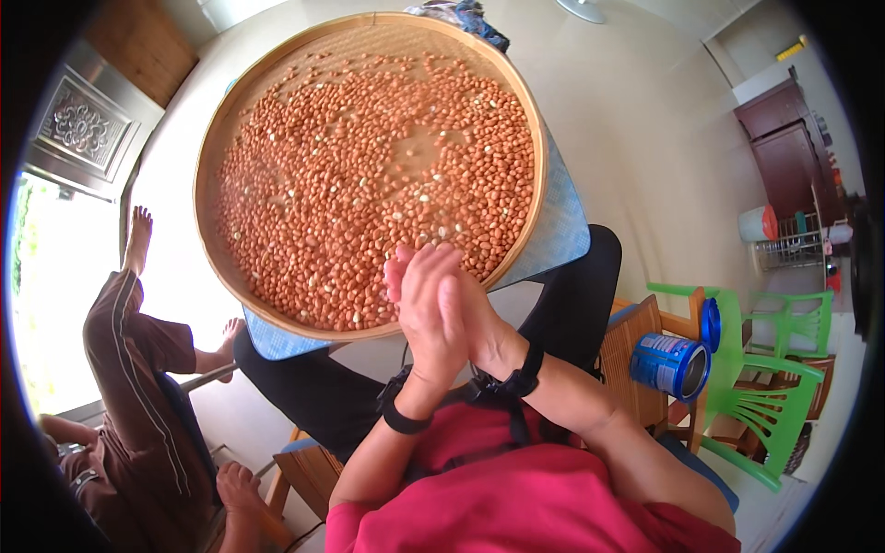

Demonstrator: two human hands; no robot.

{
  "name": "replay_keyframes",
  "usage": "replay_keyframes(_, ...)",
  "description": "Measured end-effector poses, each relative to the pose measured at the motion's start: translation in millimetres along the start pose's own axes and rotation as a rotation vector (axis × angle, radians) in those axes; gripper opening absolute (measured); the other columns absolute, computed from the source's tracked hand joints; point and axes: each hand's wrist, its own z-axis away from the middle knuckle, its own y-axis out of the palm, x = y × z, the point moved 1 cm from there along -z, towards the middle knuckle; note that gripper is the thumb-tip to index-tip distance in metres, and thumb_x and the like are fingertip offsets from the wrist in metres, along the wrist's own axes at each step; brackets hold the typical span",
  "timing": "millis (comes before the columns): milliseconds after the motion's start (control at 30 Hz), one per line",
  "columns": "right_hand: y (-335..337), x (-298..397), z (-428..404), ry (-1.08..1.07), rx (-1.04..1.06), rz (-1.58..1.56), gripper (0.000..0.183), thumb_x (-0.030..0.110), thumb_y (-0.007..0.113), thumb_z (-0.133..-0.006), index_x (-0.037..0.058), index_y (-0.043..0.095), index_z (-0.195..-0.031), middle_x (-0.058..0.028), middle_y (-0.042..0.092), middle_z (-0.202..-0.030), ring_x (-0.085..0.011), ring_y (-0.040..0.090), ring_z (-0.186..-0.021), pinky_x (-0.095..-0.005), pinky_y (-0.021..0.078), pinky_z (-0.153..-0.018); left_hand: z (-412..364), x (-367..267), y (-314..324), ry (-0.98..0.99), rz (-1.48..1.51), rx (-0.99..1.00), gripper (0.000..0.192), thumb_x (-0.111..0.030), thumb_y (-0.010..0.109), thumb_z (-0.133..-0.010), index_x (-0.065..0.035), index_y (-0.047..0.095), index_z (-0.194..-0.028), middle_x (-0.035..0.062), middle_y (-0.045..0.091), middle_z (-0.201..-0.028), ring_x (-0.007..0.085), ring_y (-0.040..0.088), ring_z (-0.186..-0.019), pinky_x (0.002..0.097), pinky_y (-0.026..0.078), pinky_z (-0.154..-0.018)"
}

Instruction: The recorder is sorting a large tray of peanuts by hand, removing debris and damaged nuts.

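A round woven bamboo tray (536, 173) lies before me with a layer of reddish-skinned peanuts (325, 186), a few of them pale. My left hand (432, 318) and my right hand (477, 318) are pressed together, palm to palm, over the tray's near edge; which arm each belongs to is partly masked by the overlap. The fingers point away from me above the peanuts. Whether anything lies between the palms is hidden. Both wrists wear black straps.
A blue patterned tabletop (563, 214) supports the tray. Another person (138, 359) sits at the left. On the right are an open blue tin (667, 366) on a wooden chair and green plastic chairs (767, 408). Dark cloth (477, 21) shows beyond the tray.
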Motion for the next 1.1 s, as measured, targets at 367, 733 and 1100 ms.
replay_keyframes(367,-7,12,17,-0.004,0.198,-0.036,0.025,0.026,0.038,-0.088,0.0072,0.054,-0.084,-0.0025,0.054,-0.086,-0.0147,0.050,-0.085,-0.0277,0.0387,-0.081,6,-18,2,0.208,-0.509,0.425,0.068,-0.058,0.037,-0.076,-0.0087,0.040,-0.122,0.0126,0.034,-0.129,0.0328,0.013,-0.126,0.0513,-0.001,-0.099)
replay_keyframes(733,-29,21,-19,0.321,0.300,-0.380,0.034,0.029,0.042,-0.087,0.0154,0.037,-0.056,0.0051,0.033,-0.053,-0.0081,0.033,-0.049,-0.0213,0.0311,-0.046,24,-19,-23,0.398,-0.450,0.270,0.063,-0.058,0.031,-0.079,-0.0122,0.043,-0.120,0.0178,0.021,-0.134,0.0399,0.010,-0.124,0.0529,0.006,-0.097)
replay_keyframes(1100,-55,124,75,0.018,0.210,-0.407,0.042,0.024,0.043,-0.086,0.0168,0.023,-0.050,0.0073,0.016,-0.048,-0.0051,0.017,-0.039,-0.0192,0.0150,-0.034,-7,43,-52,0.095,-0.266,0.076,0.018,-0.007,0.046,-0.083,0.0038,0.057,-0.092,0.0163,0.058,-0.091,0.0291,0.055,-0.085,0.0367,0.042,-0.073)
